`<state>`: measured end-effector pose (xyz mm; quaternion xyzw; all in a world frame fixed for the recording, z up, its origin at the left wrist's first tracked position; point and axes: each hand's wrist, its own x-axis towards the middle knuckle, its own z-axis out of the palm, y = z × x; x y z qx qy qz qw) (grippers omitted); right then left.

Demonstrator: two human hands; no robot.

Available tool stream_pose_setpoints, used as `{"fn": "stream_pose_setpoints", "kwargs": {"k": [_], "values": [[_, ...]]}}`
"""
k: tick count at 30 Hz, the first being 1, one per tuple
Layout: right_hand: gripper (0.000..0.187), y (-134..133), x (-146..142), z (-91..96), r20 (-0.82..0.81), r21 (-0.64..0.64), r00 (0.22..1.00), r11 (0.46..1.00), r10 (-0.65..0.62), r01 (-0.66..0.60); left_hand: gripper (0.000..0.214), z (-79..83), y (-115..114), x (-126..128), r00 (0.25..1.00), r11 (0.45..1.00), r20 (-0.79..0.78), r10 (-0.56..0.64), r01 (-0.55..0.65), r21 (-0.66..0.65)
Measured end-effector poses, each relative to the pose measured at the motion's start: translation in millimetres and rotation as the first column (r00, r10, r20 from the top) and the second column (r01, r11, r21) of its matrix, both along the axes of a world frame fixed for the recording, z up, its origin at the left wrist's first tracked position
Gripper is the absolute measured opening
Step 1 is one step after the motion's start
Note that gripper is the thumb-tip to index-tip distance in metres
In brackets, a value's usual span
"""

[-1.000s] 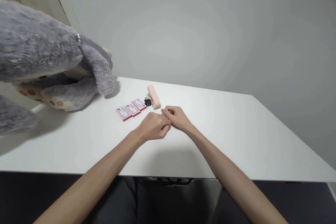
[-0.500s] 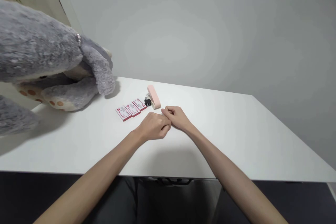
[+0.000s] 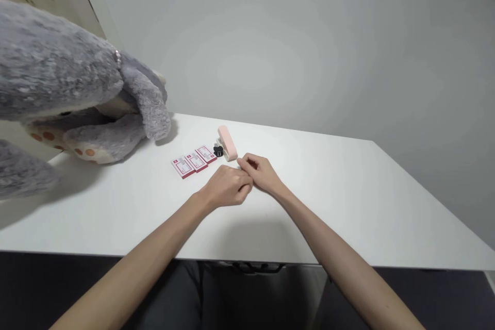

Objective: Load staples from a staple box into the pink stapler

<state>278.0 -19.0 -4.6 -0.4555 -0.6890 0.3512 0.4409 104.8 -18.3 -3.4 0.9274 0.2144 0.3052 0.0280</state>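
My left hand [image 3: 228, 185] rests on the table closed in a fist, knuckles up. Against its fingers lies my right hand [image 3: 263, 172], also curled, its thumb and index finger bent together. Whatever either hand might hold is hidden inside the fingers. Just beyond them a pink and white stapler [image 3: 227, 143] lies at a slant. A small black object, which looks like a staple remover [image 3: 218, 151], sits close to its left side. Three flat red and white boxes [image 3: 196, 161] lie in a staggered row left of the hands, touching or nearly so.
A large grey plush toy [image 3: 104, 134] takes up the left end of the white table [image 3: 328, 201]. Behind the table rises a plain grey wall [image 3: 290, 51]. The table's front edge crosses beneath my forearms.
Both hands keep nearly the same pose and place. The whole view has shifted very slightly; the stapler and boxes stay where they were on the table.
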Motion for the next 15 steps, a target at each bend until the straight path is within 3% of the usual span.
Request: {"fn": "stream_pose_setpoints", "kwargs": {"k": [6, 11, 15], "values": [[0.040, 1.2, -1.6, -0.2, 0.022, 0.185, 1.000, 0.983, -0.007, 0.003, 0.025, 0.4, 0.6, -0.4, 0.999, 1.000, 0.025, -0.021, 0.021, 0.021], [0.036, 3.7, 0.6, -9.6, 0.014, 0.170, 0.997, 0.982, 0.080, -0.082, 0.024, -0.3, -2.4, 0.4, 0.996, 0.998, 0.068, -0.058, 0.058, 0.008], [0.040, 4.9, 2.2, -15.0, 0.154, 0.176, 0.978, 0.970, 0.143, -0.169, 0.020, 0.6, -4.3, 2.4, 0.986, 0.995, 0.136, -0.094, 0.090, 0.034]]}}
